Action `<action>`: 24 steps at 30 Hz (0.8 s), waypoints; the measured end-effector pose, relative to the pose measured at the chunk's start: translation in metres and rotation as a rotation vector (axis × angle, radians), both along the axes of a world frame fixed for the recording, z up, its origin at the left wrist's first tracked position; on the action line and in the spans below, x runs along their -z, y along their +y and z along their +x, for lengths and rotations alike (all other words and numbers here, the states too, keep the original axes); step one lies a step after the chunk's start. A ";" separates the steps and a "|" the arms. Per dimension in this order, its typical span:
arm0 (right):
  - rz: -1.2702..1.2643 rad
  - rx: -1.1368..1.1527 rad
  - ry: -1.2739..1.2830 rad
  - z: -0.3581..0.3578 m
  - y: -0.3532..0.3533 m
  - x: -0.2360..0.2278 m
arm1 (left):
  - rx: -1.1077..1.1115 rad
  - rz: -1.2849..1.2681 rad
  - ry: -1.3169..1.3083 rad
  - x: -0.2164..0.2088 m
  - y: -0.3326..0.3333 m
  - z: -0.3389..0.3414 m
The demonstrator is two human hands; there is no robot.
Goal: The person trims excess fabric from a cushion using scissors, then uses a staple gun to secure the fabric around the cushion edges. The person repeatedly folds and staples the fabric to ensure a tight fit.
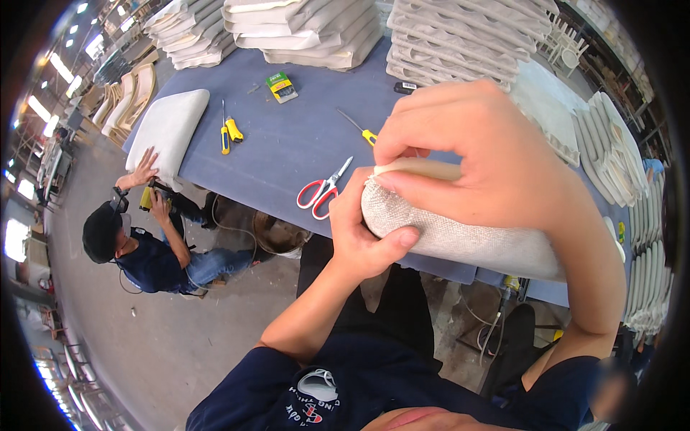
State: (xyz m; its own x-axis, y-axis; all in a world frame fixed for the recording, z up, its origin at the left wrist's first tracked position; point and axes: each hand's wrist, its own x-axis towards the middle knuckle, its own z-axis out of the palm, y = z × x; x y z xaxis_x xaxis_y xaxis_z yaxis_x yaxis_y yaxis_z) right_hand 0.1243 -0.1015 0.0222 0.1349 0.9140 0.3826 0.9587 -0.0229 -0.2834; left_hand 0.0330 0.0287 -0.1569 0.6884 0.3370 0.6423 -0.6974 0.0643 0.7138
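A cushion [460,244] covered in light grey woven fabric lies at the table's near edge, its rounded end toward the left. My left hand [359,230] grips that end, with the thumb on the near side and the fingers behind it. Over the top arches my right hand [467,147], its thumb and fingertips pinching the cushion's upper edge at the corner. Part of the cushion's pale top shows beneath the palm; the exact bit pinched is hidden. Red-handled scissors [320,192] lie just left of my left hand. A yellow-handled pointed tool [368,135] lies beyond, partly covered by my right hand.
The blue-grey table [266,172] carries two yellow-handled tools [228,135], a green-and-yellow packet [281,87] and tall stacks of grey covers [467,43]. At left, a co-worker [154,251] holds a yellow power tool [147,199] near another pale cushion [169,129]. Hoses hang below the table.
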 end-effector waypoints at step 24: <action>-0.032 0.084 0.067 -0.024 -0.004 -0.001 | 0.043 0.034 0.075 -0.001 0.000 -0.019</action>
State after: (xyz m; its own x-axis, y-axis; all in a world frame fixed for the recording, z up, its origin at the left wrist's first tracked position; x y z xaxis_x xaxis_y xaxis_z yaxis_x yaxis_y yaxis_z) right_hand 0.1001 -0.1051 0.0230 0.2358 0.9101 0.3407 0.9319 -0.1123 -0.3449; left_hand 0.0138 0.0289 -0.1554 0.7483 0.2851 0.5990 -0.6392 0.0681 0.7660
